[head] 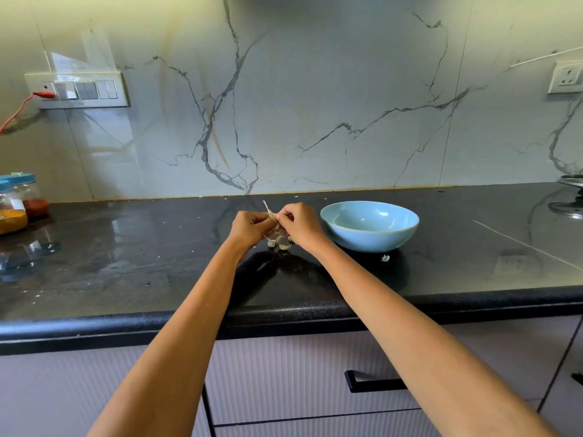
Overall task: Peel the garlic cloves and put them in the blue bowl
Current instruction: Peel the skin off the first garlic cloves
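1. Here, both hands raised just above the bench, close beside the blue bowl.
2. Left hand: grip curled tight on a garlic clove, mostly hidden between the fingers.
3. Right hand: grip pinched on the papery skin of the same clove, a thin dry stalk sticking up between the hands.
4. More garlic cloves lying on the bench directly below the hands, pale, lumpy, skins loose.
5. Bowl smooth, glazed, rounded, apparently empty; so likely early in the task.
6. Risks: small slick clove slipping from the pinch and dropping onto the glossy black bench; skin tearing into scraps instead of coming off whole; flakes drifting into the bowl, one scrap already lying just in front of it.
7. Bench hard, polished, reflective, dotted with white flecks.
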